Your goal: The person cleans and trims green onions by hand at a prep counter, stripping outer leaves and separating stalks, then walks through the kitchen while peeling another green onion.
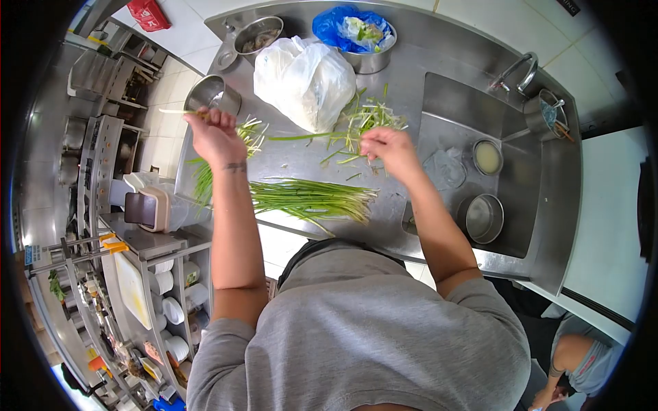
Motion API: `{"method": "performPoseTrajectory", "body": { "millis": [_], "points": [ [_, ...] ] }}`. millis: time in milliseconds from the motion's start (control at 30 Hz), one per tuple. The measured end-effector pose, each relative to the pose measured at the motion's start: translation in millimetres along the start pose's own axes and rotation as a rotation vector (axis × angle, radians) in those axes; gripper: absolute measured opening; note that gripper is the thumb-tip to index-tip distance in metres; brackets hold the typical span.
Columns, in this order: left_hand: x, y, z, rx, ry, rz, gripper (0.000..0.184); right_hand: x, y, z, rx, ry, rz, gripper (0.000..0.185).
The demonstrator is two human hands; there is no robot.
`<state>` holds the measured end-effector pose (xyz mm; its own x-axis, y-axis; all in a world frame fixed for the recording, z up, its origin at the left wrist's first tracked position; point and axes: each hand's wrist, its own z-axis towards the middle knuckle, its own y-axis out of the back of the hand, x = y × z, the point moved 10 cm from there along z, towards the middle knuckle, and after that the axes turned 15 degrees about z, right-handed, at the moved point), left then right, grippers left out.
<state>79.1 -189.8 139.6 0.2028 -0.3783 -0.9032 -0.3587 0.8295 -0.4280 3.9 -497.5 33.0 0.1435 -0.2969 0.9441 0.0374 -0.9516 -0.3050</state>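
Stalk (308,137) extends leftward from the right grip (368,145).

I see a green onion bundle (308,197) flat along the table's (291,163) near edge, white ends right. Second bunch (203,181) at left edge, white ends away. Loose trimmings (373,118) mid-table. One green stalk (301,138) held up.

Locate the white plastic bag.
In the head view, the white plastic bag stands on the steel counter, upper centre-left, with the blue bag just behind to its right, the sink farther right.
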Motion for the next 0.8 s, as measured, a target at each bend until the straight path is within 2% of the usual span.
{"method": "performPoseTrajectory", "body": {
  "millis": [33, 133, 200, 267, 367, 500, 600, 700, 800],
  "points": [
    [4, 13, 2, -0.033, 0.038, 0.075, 0.029, 5, 12, 0, -0.065, -0.003, 0.076, 0.012],
    [59, 4, -18, 0.206, 0.186, 0.348, 0.027, 12, 21, 0, -0.135, 0.016, 0.188, 0.014],
    [107, -12, -52, 0.368, 0.319, 0.166, 0.022, 12, 13, 1, -0.147, 0.030, 0.221, 0.013],
    [118, -38, -95, 0.295, 0.462, 0.265, 0.018, 8, 1, 1, -0.152, 0.045, 0.267, 0.012],
    [139, -60, -125, 0.365, 0.555, 0.212, 0.018, -2, -15, -1, -0.156, 0.050, 0.235, 0.011],
    [139, -65, -129, 0.270, 0.537, 0.041, 0.020, -22, -29, -7, -0.128, 0.009, 0.108, 0.009],
    [142, -59, -122, 0.253, 0.546, 0.106, 0.018, -26, -39, -14, -0.061, 0.016, 0.008, 0.011],
    [132, -57, -107, 0.272, 0.457, 0.031, 0.016, -34, -41, -16, -0.023, -0.028, 0.031, 0.011],
    [110, -46, -85, 0.153, 0.375, -0.058, 0.014, -36, -29, -15, -0.009, -0.080, -0.019, 0.013]
  ]
}}
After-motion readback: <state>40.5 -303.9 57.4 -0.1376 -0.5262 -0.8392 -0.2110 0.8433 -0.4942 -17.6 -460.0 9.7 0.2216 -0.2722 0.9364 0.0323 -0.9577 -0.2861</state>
